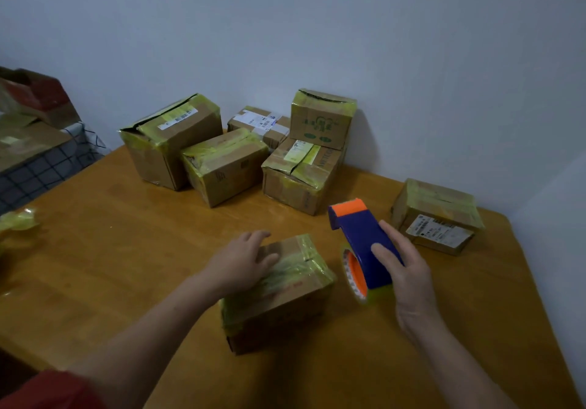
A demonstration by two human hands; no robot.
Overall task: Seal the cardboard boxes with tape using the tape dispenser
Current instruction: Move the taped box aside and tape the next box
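Note:
A small cardboard box wrapped in yellowish tape sits on the wooden table in front of me. My left hand rests flat on its top, fingers spread. To the right of the box, my right hand grips a blue and orange tape dispenser loaded with a roll of tape, held just above the table. The dispenser's orange nose points away from me, apart from the box.
Several taped boxes stand in a cluster against the wall at the back. One more taped box lies at the right near the table's edge. A wad of tape lies at the left edge. Open cartons sit beyond.

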